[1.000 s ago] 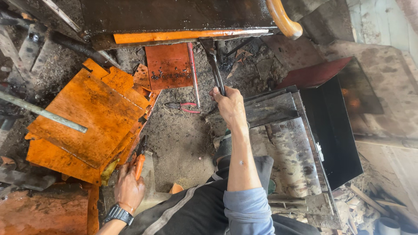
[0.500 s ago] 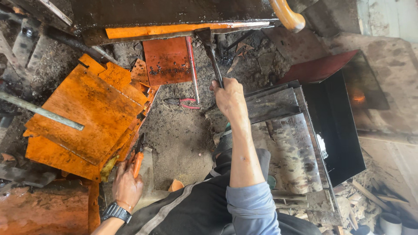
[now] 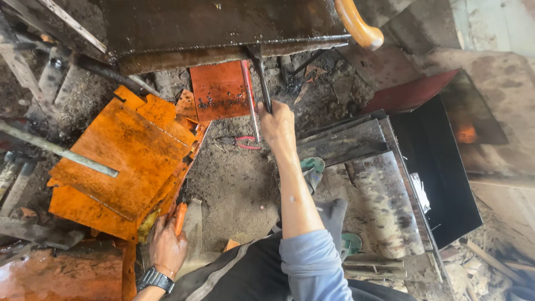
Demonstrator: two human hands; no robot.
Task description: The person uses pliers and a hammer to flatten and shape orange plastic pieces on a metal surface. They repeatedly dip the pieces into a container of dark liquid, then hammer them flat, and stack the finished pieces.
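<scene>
Hammer [image 3: 261,75] is clamped in the grip of the right hand [image 3: 277,127], its dark handle rising from the fist and its head lying against the lower edge of the big dark steel plate [image 3: 223,25] at the far side of the dirt floor [image 3: 234,184]. Just below the head, a small square orange sheet [image 3: 218,90], speckled with dark spots, is seen flat on the floor, with a thin red rod [image 3: 249,100] along its right edge. The grip of the left hand [image 3: 166,245] is closed on an orange-handled tool [image 3: 179,217], pressed to the near corner of a stack of orange sheets [image 3: 122,161] at the floor's left side. A grey bar [image 3: 56,147] is laid across that stack.

Compared with half a second ago, the hammer has been carried further up, and the bright orange strip under the plate is now seen dull and dark. The left hand is unmoved.

No packages, labels or signs are seen; a black box [image 3: 434,161] with a red lid lies at the right edge.
</scene>
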